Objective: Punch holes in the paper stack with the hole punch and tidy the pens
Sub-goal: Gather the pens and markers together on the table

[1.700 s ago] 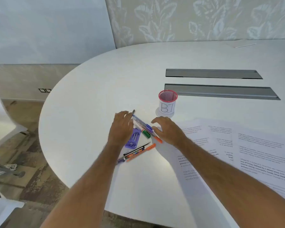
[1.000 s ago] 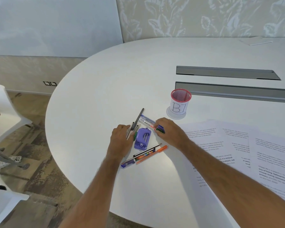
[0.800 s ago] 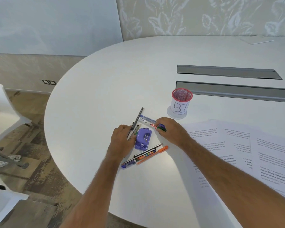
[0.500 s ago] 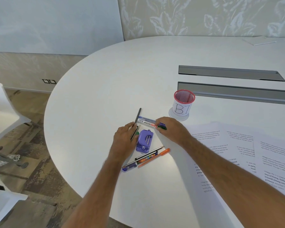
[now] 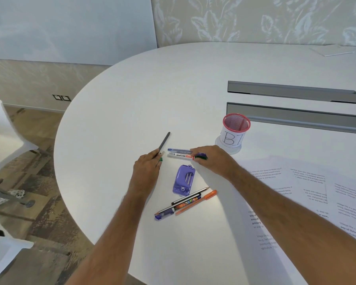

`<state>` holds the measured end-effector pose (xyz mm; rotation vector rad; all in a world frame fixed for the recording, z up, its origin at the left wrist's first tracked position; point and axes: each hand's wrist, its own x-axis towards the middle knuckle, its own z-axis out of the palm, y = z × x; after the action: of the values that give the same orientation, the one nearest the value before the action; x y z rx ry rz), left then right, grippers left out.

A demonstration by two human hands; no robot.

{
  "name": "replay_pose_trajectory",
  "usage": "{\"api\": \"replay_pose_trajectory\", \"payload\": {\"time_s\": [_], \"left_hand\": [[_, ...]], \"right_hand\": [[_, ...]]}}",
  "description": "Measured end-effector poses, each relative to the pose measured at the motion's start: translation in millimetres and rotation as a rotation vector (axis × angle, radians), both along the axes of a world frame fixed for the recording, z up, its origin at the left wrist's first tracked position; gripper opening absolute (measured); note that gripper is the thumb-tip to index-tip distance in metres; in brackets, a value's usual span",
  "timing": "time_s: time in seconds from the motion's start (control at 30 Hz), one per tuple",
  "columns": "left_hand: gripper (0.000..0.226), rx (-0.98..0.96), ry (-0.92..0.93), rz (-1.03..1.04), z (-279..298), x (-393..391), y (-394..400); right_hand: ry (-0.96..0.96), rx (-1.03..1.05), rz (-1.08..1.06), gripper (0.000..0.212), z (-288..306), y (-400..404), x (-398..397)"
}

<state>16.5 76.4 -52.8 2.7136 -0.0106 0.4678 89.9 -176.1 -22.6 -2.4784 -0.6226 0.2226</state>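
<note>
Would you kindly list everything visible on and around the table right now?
table: one, white, fills the view
pen cup: one, red mesh, upright, marked B1
hole punch: one, purple, between the hands
whiteboard marker: one, white, under the right fingers
pens: several, mixed colours, near the punch
printed sheets: several, white, right
chair: white, left
left hand: holds a dark pen
right hand: on the markers
</note>
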Motion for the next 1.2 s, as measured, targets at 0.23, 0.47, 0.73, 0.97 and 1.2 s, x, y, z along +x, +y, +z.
{"api": "replay_pose_trajectory", "payload": {"time_s": [0.23, 0.47, 0.73, 0.97, 1.2], "left_hand": [[0.027, -0.014, 0.036, 0.064, 8.1, 7.3, 28.5], [0.03, -0.043, 0.131, 0.086, 16.2, 15.7, 49.5], [0.03, -0.054, 0.186, 0.054, 24.1, 17.6, 54.0], [0.03, -0.09, 0.186, 0.025, 21.1, 20.0, 58.0], [0.03, -0.15, 0.118, 0.019, 16.5, 16.4, 54.0]], "right_hand": [[0.042, -0.005, 0.088, 0.025, 0.8, 17.6, 12.0], [0.088, 0.032, 0.194, 0.026, 1.8, 39.9, 20.6], [0.127, 0.011, 0.342, 0.026, 1.9, 78.4, 30.4], [0.088, -0.052, 0.428, 0.023, 0.3, 106.5, 39.9], [0.09, -0.051, 0.444, 0.023, 7.1, 117.1, 34.8]]}}
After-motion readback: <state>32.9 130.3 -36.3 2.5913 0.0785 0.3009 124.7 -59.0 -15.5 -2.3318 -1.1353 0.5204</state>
